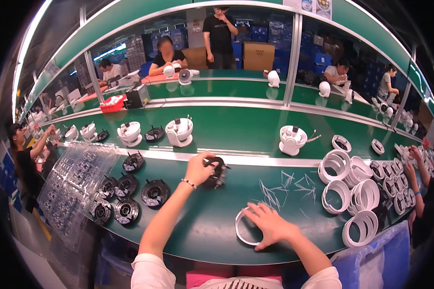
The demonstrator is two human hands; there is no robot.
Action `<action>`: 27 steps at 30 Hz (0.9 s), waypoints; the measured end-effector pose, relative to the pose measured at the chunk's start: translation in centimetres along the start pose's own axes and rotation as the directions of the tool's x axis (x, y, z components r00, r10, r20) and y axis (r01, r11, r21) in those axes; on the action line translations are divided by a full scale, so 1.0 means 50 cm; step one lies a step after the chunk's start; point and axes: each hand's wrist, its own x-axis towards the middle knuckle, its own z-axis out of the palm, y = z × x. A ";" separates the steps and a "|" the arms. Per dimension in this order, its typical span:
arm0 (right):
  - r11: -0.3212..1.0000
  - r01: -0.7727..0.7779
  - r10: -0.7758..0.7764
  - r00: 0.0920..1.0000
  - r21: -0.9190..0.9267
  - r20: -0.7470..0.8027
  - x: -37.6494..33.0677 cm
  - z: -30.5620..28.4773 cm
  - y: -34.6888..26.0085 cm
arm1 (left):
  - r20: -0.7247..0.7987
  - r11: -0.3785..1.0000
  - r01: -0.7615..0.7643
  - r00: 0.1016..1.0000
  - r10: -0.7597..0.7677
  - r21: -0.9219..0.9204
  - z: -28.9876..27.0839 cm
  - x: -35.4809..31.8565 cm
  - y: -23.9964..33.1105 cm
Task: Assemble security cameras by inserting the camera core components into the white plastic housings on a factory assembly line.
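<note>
My left hand (199, 172) grips a round black plastic part (217, 174) by its edge and holds it on edge above the green bench. Small fittings jut from its right side. Closer to me, my right hand (271, 225) spans a white plastic ring (239, 233), fingers at its far rim and thumb at its near rim. The hand covers the ring's right side. Several more black round parts (155, 193) lie left of my left forearm. Thin white strips (270, 193) are scattered on the bench beyond my right hand.
Stacked white rings (362, 228) stand at the right. A clear plastic tray (77, 178) lies at the left. White camera-like housings (179, 132) sit along the green strip beyond a metal rail (246, 160). Other people work on both sides and across the line.
</note>
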 end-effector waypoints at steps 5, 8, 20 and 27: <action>0.916 0.124 0.150 0.777 0.382 -0.612 0.013 -0.029 0.094 | 0.179 0.671 0.333 0.940 -0.290 -0.662 0.097 -0.065 0.016; 0.669 0.281 0.454 0.579 0.689 -0.677 0.057 -0.045 0.120 | 0.345 0.343 0.503 0.836 -0.428 -0.793 0.121 -0.094 0.046; 0.876 0.022 0.322 0.715 0.481 -0.621 0.084 0.043 0.044 | 0.703 -0.285 0.650 0.695 -0.151 -0.704 0.121 -0.159 0.082; 0.852 -0.103 0.398 0.763 0.513 -0.509 0.075 0.024 0.027 | 0.751 -0.301 0.702 0.656 -0.078 -0.645 0.114 -0.159 0.080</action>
